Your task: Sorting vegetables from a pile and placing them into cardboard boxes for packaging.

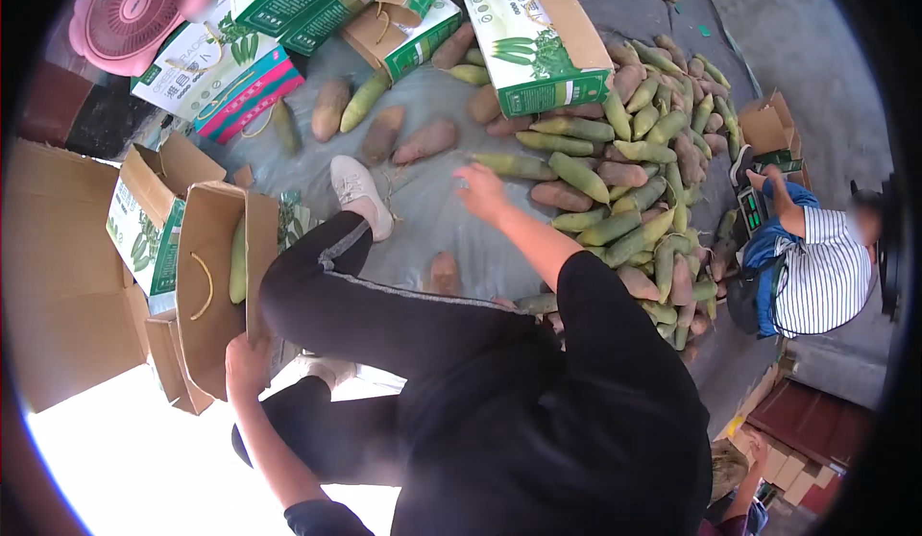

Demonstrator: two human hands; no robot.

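My left hand (248, 368) is closed on the near edge of an open cardboard box (213, 344) with a rope handle. Inside that box a green radish (238, 262) stands on end. My right hand (480, 193) is stretched out over the grey sheet, fingers apart and a little blurred, with nothing visible in it. Just beyond it lies a pale green radish (514, 165), at the edge of a large pile of green radishes (639, 238). Brown, earth-coloured roots (425, 141) lie among them and loose on the sheet.
Printed green-and-white cartons (538, 51) stand at the far side, near a pink fan-like object (134, 8). Another carton (144, 224) and a large brown cardboard piece (67, 277) are at the left. At the right a person in a striped shirt (821, 272) crouches by a scale (752, 211).
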